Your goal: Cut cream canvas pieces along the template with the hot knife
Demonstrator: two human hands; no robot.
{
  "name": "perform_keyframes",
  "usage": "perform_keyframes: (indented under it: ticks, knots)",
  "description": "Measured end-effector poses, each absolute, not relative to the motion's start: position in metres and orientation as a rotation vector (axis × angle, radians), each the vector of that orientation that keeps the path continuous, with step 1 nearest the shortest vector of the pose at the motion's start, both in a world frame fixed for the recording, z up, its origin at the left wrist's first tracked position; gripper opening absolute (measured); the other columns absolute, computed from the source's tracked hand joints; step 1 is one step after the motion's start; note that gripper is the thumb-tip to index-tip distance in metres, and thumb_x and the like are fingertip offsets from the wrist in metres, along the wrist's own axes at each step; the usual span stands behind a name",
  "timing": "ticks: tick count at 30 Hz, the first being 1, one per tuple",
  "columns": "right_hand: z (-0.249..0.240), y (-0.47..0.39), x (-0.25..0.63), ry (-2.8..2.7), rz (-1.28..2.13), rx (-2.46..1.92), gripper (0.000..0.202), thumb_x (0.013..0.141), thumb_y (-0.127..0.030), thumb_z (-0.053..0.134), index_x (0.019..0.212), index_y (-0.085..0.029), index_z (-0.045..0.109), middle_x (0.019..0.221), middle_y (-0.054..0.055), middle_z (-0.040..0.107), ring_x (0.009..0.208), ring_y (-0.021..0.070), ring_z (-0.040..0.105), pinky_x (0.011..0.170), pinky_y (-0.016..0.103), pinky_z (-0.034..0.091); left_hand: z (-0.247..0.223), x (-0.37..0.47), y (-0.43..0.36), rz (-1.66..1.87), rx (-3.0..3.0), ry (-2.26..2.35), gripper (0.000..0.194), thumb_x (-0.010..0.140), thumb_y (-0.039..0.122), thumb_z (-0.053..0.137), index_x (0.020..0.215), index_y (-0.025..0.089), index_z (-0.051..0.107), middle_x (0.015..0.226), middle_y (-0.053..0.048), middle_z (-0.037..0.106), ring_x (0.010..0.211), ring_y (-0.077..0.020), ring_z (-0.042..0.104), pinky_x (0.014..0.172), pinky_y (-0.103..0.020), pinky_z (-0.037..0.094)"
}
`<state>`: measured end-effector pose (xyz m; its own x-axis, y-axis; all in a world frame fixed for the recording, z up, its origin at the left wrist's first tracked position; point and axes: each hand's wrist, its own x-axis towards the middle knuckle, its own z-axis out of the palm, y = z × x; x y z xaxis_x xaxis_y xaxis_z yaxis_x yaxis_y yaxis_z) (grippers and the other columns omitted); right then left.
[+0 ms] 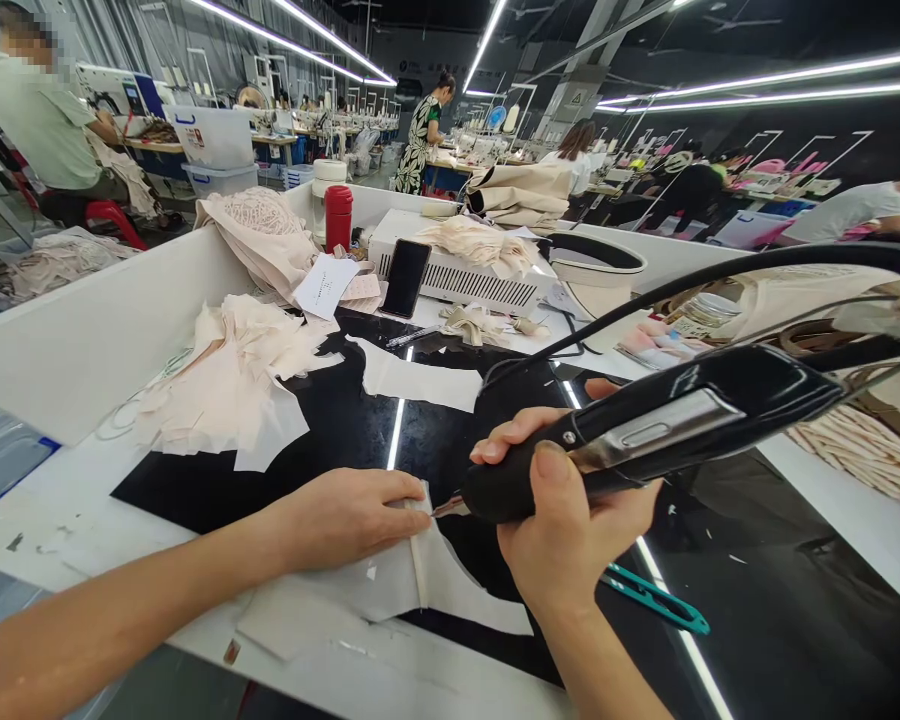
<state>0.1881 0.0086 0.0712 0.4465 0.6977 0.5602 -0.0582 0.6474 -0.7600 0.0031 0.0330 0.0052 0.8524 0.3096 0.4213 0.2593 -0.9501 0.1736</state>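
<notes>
My left hand (pixel 345 522) pinches the upper end of a pale fabric piece (pixel 454 590) lying on the black glossy sheet (pixel 780 570). A narrow strip runs down the piece. My right hand (pixel 562 500) is wrapped around a black handheld tool (pixel 690 420) with a metal plate on its side and a cord at its back. The tool's thin metal tip points left and is at the fabric beside my left fingertips; whether it touches cannot be made out. A teal-handled tool (pixel 656 598) lies just right of my right wrist.
A pile of pale cut pieces (pixel 232 370) lies at the left, and one separate piece (pixel 420 380) lies farther back. Behind stand a phone (pixel 406 278), a vented white box (pixel 457 275) and a red bottle (pixel 338 218). A black cord arches across the right. Other people sit or stand beyond.
</notes>
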Motion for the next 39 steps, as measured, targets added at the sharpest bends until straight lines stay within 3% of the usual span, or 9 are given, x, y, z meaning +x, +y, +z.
perform_keyframes:
  ticks: [19,32,37,39]
  knots:
    - [0.072,-0.002,0.192,-1.022,0.532,-0.717,0.045,0.085,-0.033,0.082,0.123,-0.03,0.058,0.078,-0.006,0.07,0.057,0.014,0.065,0.056,0.031,0.058,0.007,-0.002,0.035,0.697,2.982,0.339,0.02,0.109,0.019,0.052,0.119,0.019,0.07,0.129,-0.011,0.066,0.12,-0.0212,0.068,0.105,-0.031,0.058]
    - [0.071,-0.006,0.19,-1.038,0.542,-0.722,0.044,0.087,-0.031,0.081,0.125,-0.03,0.058,0.079,-0.006,0.07,0.056,0.0136,0.065,0.055,0.03,0.059,0.008,-0.004,0.036,0.665,2.973,0.335,0.021,0.108,0.018,0.054,0.121,0.019,0.07,0.132,-0.012,0.067,0.122,-0.0211,0.067,0.105,-0.031,0.058]
    - [0.077,-0.011,0.196,-1.01,0.5,-0.717,0.044,0.085,-0.032,0.083,0.123,-0.03,0.061,0.077,-0.006,0.072,0.054,0.0146,0.066,0.054,0.031,0.059,0.017,0.003,0.031,0.791,2.978,0.361,0.021,0.109,0.021,0.053,0.12,0.013,0.069,0.125,-0.014,0.07,0.122,-0.025,0.067,0.11,-0.04,0.057]
    - [0.078,-0.012,0.198,-1.017,0.492,-0.727,0.044,0.084,-0.033,0.084,0.122,-0.03,0.061,0.076,-0.006,0.072,0.053,0.0147,0.065,0.054,0.032,0.059,0.022,0.008,0.025,0.784,2.974,0.356,0.02,0.109,0.019,0.053,0.116,0.01,0.069,0.117,-0.014,0.072,0.114,-0.023,0.069,0.106,-0.037,0.058]
